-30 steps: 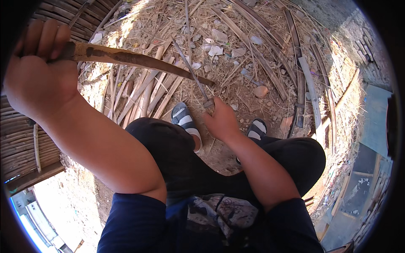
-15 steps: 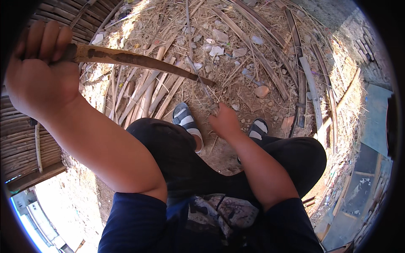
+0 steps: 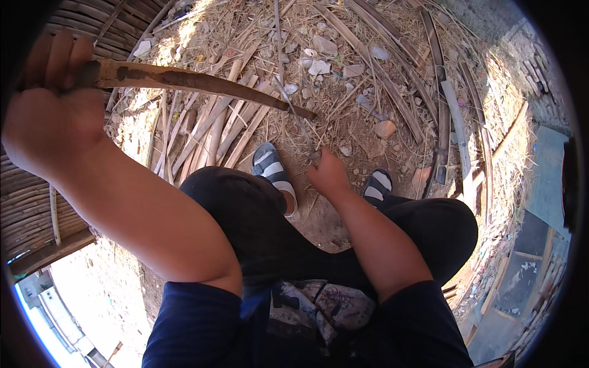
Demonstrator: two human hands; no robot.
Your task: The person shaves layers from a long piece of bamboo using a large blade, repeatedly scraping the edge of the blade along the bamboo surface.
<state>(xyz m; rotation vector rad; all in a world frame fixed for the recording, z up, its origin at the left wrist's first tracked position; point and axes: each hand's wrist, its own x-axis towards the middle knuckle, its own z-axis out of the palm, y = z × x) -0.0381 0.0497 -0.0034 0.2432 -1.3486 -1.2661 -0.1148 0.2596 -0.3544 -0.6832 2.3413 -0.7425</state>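
My left hand (image 3: 58, 104) is raised at the far left, its fingers wrapped round the thick end of a split bamboo strip (image 3: 184, 81). The strip is brown with dark patches and slants right across the view. Its narrow tip crosses a thin grey blade (image 3: 289, 98), which looks like a long knife seen nearly edge-on. Low between my feet, my right hand (image 3: 329, 175) is closed round the near end of that knife; most of the handle is hidden in my fist. Whether strip and blade touch, I cannot tell.
Split bamboo pieces (image 3: 211, 138) lie heaped beyond my left sandal (image 3: 270, 165). Long bamboo poles (image 3: 438, 92) and a pale strip (image 3: 455, 116) lie to the right, with stones (image 3: 385, 129) and straw about. A slatted bamboo wall (image 3: 30, 202) stands at the left, grey panels (image 3: 521, 282) at the right.
My left hand has moved a little to the left with the bamboo strip. My right hand stays almost in place with the knife, and the view has shifted slightly.
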